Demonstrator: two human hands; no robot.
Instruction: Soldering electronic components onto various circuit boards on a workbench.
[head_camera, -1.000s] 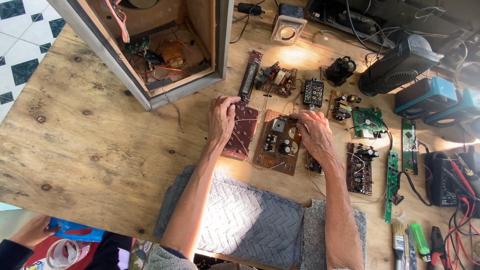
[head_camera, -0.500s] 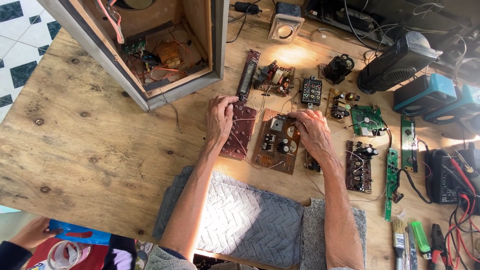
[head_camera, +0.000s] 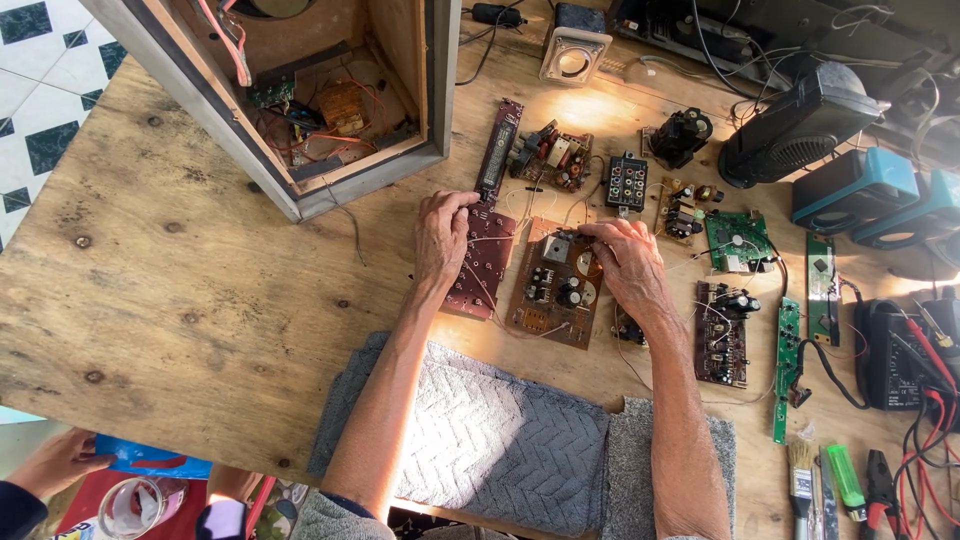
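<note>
My left hand (head_camera: 442, 236) rests on a dark red circuit board (head_camera: 484, 268), fingers curled at its upper edge near thin white wires. My right hand (head_camera: 628, 268) lies on the right side of a brown circuit board (head_camera: 550, 285) with capacitors and a metal part, fingertips pinching at its top edge. The two boards lie side by side on the wooden table (head_camera: 200, 300). Whether either hand truly grips a wire is too small to tell.
An open wooden speaker cabinet (head_camera: 310, 90) stands at the back left. Several more circuit boards (head_camera: 722, 320), a small speaker (head_camera: 572, 45), a black fan-like unit (head_camera: 800, 125), a multimeter (head_camera: 900, 350) and hand tools (head_camera: 840, 480) lie to the right. A grey towel (head_camera: 500, 450) covers the near edge. Another person's hand (head_camera: 55, 462) shows at lower left.
Both hands stay on the boards; the fingers shift slightly at the top edges. The view has moved a little.
</note>
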